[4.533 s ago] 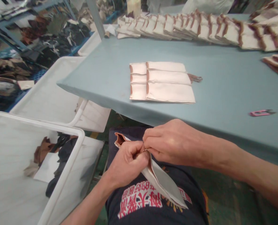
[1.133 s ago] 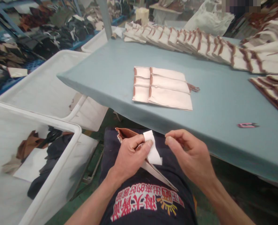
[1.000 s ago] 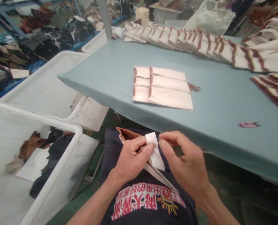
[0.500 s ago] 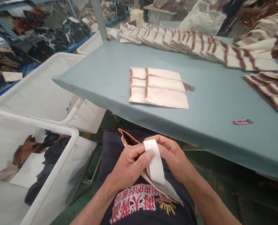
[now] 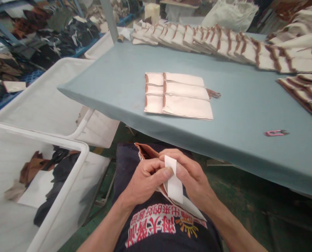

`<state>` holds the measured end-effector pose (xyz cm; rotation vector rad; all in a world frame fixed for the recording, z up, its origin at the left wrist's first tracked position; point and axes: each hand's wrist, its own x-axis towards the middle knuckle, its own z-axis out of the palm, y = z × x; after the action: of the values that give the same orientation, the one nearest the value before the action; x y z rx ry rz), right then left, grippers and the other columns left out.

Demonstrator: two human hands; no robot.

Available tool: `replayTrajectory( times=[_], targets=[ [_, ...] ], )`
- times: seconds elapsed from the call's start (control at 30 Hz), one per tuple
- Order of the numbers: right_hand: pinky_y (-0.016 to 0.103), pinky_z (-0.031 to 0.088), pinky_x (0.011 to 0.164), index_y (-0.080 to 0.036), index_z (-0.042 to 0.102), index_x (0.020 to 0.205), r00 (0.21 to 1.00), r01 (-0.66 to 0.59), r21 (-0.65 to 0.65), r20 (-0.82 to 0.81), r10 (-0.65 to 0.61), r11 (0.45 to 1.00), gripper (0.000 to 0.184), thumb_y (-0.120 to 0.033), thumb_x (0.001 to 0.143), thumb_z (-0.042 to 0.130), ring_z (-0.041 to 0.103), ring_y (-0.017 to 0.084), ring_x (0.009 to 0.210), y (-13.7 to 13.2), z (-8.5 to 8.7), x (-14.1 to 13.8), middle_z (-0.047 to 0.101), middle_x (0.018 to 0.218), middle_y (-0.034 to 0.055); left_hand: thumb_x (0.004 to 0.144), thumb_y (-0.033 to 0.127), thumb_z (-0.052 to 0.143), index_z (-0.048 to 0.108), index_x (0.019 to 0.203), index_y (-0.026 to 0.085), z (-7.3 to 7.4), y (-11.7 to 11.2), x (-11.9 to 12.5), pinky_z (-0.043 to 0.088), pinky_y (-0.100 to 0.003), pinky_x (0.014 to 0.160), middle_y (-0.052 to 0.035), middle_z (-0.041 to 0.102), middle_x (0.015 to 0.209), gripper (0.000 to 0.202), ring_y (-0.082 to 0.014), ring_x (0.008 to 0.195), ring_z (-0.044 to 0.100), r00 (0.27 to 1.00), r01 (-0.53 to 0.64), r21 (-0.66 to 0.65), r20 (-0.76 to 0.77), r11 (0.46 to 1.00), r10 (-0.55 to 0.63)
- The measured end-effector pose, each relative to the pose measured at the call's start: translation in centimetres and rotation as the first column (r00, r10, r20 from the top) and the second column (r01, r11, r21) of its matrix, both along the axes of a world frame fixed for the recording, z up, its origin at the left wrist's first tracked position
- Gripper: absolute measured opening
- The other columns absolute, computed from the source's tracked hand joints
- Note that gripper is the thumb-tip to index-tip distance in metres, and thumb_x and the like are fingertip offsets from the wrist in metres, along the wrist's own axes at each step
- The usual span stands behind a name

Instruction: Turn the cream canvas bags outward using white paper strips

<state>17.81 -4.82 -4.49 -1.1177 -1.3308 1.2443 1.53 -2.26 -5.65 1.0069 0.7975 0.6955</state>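
Note:
Close to my body, over the dark printed apron (image 5: 156,224), both hands hold a cream fabric pouch with brown edging (image 5: 147,151). Its brown-lined opening gapes at the upper left. My left hand (image 5: 145,180) is closed, its thumb pressing a white strip (image 5: 175,189) near the strip's upper part. My right hand (image 5: 191,175) curls round the pouch's other side, its fingers bent against the strip and pouch edge. Much of the pouch is hidden by the hands. On the blue-green table (image 5: 114,80) ahead lie overlapping cream pouches (image 5: 186,105) with brown edges and brown cords at their right.
Small pink thread snips (image 5: 276,133) lie on the table's right. A long row of cream-and-brown pouches (image 5: 224,42) runs along the back, with another stack (image 5: 307,92) at right. White bins (image 5: 83,154) stand at left, the nearer one holding scraps.
The white strip has turned narrower and tilted between my hands. My right hand's fingers have shifted slightly left over the pouch. The view has moved a little.

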Motion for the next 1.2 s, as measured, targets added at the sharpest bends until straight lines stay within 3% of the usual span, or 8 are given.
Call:
replayTrajectory(
  times=[0.17, 0.33, 0.4, 0.5, 0.73, 0.93, 1.03, 1.2],
  targets=[
    [0.032, 0.043, 0.107, -0.022, 0.072, 0.114, 0.997, -0.077, 0.009, 0.027, 0.077, 0.997, 0.030, -0.040, 0.108, 0.049, 0.063, 0.021, 0.122, 0.0, -0.2, 0.3, 0.069, 0.129, 0.0085, 0.073, 0.063, 0.082, 0.059, 0.068, 0.014, 0.0, 0.5, 0.2, 0.034, -0.020, 0.049, 0.0031, 0.049, 0.058, 0.054, -0.0078, 0.050, 0.042, 0.999, -0.040, -0.040, -0.025, 0.998, 0.039],
    [0.037, 0.041, 0.111, -0.021, 0.071, 0.102, 0.976, -0.216, -0.021, 0.028, 0.217, 0.976, 0.021, -0.034, 0.105, 0.054, 0.059, 0.023, 0.129, 0.3, 0.6, 1.3, 0.065, 0.136, 0.0090, 0.065, 0.037, 0.088, 0.055, 0.063, 0.016, 0.2, 0.9, 0.2, 0.035, -0.019, 0.050, 0.0050, 0.049, 0.057, 0.039, -0.0075, 0.052, 0.041, 0.993, -0.042, -0.054, -0.108, 0.998, 0.036],
    [0.038, 0.043, 0.108, -0.021, 0.068, 0.093, 0.973, -0.232, -0.049, -0.005, 0.232, 0.971, 0.018, -0.029, 0.102, 0.056, 0.062, 0.023, 0.123, 0.5, 0.8, 1.4, 0.067, 0.132, 0.0084, 0.066, 0.029, 0.084, 0.061, 0.069, 0.015, 0.3, 0.9, 0.2, 0.037, -0.019, 0.053, 0.0037, 0.054, 0.062, 0.027, -0.0085, 0.056, 0.043, 0.992, -0.027, -0.026, -0.126, 0.999, 0.024],
    [0.037, 0.048, 0.100, -0.021, 0.064, 0.086, 0.985, -0.172, -0.080, -0.006, 0.172, 0.982, 0.014, -0.025, 0.098, 0.059, 0.066, 0.022, 0.110, 0.8, 1.0, 1.0, 0.072, 0.118, 0.0073, 0.067, 0.024, 0.080, 0.071, 0.086, 0.013, 0.4, 1.0, 0.3, 0.038, -0.019, 0.057, 0.0018, 0.059, 0.072, 0.024, -0.0095, 0.062, 0.045, 0.990, -0.043, 0.000, -0.134, 0.999, 0.042],
    [0.034, 0.051, 0.089, -0.020, 0.069, 0.098, 0.991, -0.117, -0.196, 0.047, 0.128, 0.974, 0.015, -0.026, 0.093, 0.056, 0.068, 0.020, 0.093, 1.0, 1.7, 0.0, 0.074, 0.098, 0.0041, 0.071, 0.032, 0.082, 0.072, 0.090, 0.012, 0.5, 0.6, 0.4, 0.039, -0.019, 0.057, 0.0013, 0.060, 0.074, 0.029, -0.0095, 0.062, 0.046, 0.985, -0.090, -0.025, -0.152, 0.996, 0.085],
    [0.035, 0.048, 0.097, -0.020, 0.067, 0.095, 0.981, -0.001, -0.134, 0.193, 0.027, 0.991, 0.014, -0.025, 0.088, 0.057, 0.066, 0.023, 0.109, 0.8, 1.9, -0.4, 0.072, 0.117, 0.0073, 0.070, 0.031, 0.083, 0.061, 0.069, 0.015, 0.3, 0.2, 0.1, 0.037, -0.017, 0.052, 0.0053, 0.053, 0.062, 0.027, -0.0079, 0.056, 0.044, 0.957, -0.164, 0.061, -0.233, 0.985, 0.174],
    [0.034, 0.050, 0.088, -0.021, 0.063, 0.086, 0.974, 0.048, -0.101, 0.224, -0.024, 0.994, 0.007, -0.026, 0.087, 0.059, 0.067, 0.021, 0.096, 0.6, 1.9, -0.4, 0.073, 0.104, 0.0060, 0.071, 0.032, 0.083, 0.059, 0.066, 0.015, 0.4, 0.0, 0.1, 0.032, -0.017, 0.049, 0.0061, 0.050, 0.059, 0.030, -0.0072, 0.053, 0.040, 0.929, -0.182, 0.132, -0.302, 0.974, 0.215],
    [0.030, 0.050, 0.075, -0.020, 0.063, 0.082, 0.983, 0.114, -0.118, 0.156, -0.095, 0.986, 0.014, -0.032, 0.091, 0.063, 0.065, 0.019, 0.080, 0.3, 1.6, -0.3, 0.071, 0.087, 0.0031, 0.075, 0.039, 0.079, 0.059, 0.064, 0.016, 0.5, -0.3, 0.6, 0.032, -0.020, 0.048, 0.0049, 0.050, 0.056, 0.032, -0.0089, 0.051, 0.041, 0.869, -0.218, 0.231, -0.395, 0.948, 0.296]
  ],
)
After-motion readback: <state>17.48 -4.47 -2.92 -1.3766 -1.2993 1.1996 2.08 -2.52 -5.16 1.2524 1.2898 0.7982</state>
